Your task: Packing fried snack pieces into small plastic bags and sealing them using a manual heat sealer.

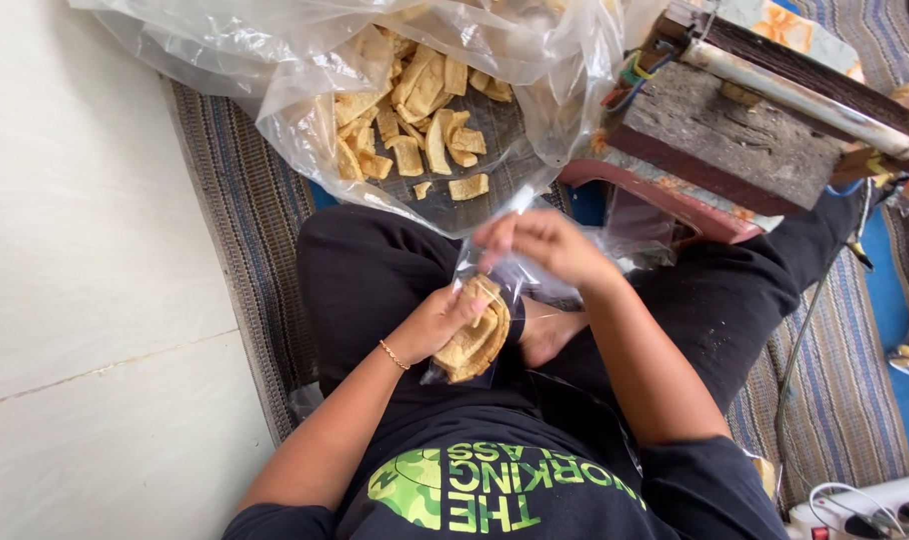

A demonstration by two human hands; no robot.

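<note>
Clear plastic pouch [495, 285]: left hand [437, 322] fingers clench the chip stack [473, 342]; right hand [543, 245] fingers pinch the mouth at 12 o'clock. Keep the mouth taut.

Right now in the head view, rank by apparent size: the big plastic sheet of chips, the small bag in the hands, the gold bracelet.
1. Plastic sheet, largest.
2. Small bag, held by both hands, nearer the camera yet clearly smaller.
3. Bracelet, smallest.

The person wears a black short-sleeved shirt [495, 470] with green print, black trousers [375, 270], and a thin gold bracelet [394, 354].
</note>
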